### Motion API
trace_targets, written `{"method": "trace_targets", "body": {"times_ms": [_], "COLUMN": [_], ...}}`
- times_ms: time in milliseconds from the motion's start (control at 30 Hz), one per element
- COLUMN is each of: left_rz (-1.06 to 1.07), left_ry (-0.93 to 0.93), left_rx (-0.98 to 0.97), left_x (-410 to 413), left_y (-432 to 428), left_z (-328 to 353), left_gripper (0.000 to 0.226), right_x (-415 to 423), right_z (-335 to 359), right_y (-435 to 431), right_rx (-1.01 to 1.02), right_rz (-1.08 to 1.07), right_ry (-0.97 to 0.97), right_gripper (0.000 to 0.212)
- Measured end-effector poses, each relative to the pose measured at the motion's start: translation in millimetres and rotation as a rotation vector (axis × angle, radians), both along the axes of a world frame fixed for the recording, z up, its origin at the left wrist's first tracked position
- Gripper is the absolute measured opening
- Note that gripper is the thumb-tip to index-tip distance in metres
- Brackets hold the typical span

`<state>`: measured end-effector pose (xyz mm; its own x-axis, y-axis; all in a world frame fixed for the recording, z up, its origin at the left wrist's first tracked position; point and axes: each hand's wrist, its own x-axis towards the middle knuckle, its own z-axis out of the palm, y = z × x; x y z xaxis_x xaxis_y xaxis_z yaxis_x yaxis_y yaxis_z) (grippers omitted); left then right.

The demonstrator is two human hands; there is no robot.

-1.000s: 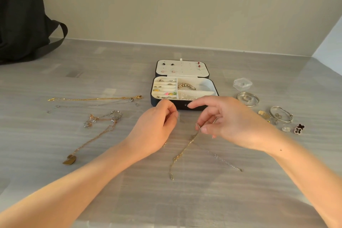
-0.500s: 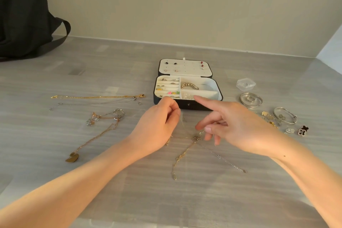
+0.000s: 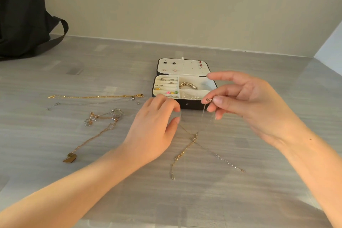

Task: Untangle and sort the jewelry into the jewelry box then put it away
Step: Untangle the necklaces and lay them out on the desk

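jewelry box (image 3: pixel 192 105) sits on the table (image 3: pixel 203 200), necklaces (image 3: pixel 96 96) left of it (another chain (image 3: pixel 182 153) before it).

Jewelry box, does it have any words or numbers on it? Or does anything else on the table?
None: no words, numbers or signs can be read here.
The jewelry box, the thin chain pinched by the right hand, the other necklaces and the black bag show no print.

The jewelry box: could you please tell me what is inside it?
The jewelry box holds rings in its left slots, a beaded bracelet upper right, pale pieces below it, and studs on the lid. The right hand covers its right end.
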<state>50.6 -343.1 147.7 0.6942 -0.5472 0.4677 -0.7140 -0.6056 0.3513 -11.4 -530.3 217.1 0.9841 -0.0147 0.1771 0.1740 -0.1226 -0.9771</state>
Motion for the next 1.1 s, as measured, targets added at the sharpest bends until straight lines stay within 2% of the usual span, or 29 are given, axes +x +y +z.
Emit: {"method": "trace_targets", "body": {"times_ms": [133,233,467,600,800,867,933,1000,1100], "left_rz": [-0.227,-0.308,-0.25,-0.248,-0.204,-0.196,-0.193,-0.19,-0.205], "left_ry": [0.058,0.098,0.155,0.135,0.095,0.09,0.082,0.07,0.071], "left_rx": [-0.01,0.095,0.142,0.234,0.289,0.286,0.272,0.27,0.256], "left_x": [-10.5,-12.2,-14.4,-14.7,-19.1,-20.1,-20.3,-20.2,-18.3], "left_y": [5.4,6.5,11.3,12.4,8.8,5.3,2.9,2.4,4.1], "left_z": [4.1,0.2,-1.7,-4.5,-2.0,-1.7,-2.0,-3.1,-4.4], "left_gripper": [0.022,0.033,0.061,0.079,0.09,0.093,0.094,0.094,0.09], "right_x": [1.8,1.1,-1.0,-2.5,3.1,4.6,3.0,-4.7,-23.8], "right_z": [3.9,6.5,-5.0,-15.9,-31.4,-36.2,-39.7,-40.3,-38.2], "right_y": [-3.6,-8.3,-25.5,-30.3,-24.5,-20.3,-17.7,-13.5,-0.2], "right_rx": [0.048,0.046,-0.149,-0.238,-0.396,-0.539,-0.831,-1.119,-1.136], "right_rz": [-0.038,-0.078,-0.29,-0.32,-0.324,-0.32,-0.333,-0.377,-0.29], "right_ry": [-0.039,-0.04,0.016,0.073,0.115,0.093,0.053,-0.099,-0.216], "right_gripper": [0.036,0.034,0.032,0.032,0.033,0.032,0.028,0.021,0.012]}}
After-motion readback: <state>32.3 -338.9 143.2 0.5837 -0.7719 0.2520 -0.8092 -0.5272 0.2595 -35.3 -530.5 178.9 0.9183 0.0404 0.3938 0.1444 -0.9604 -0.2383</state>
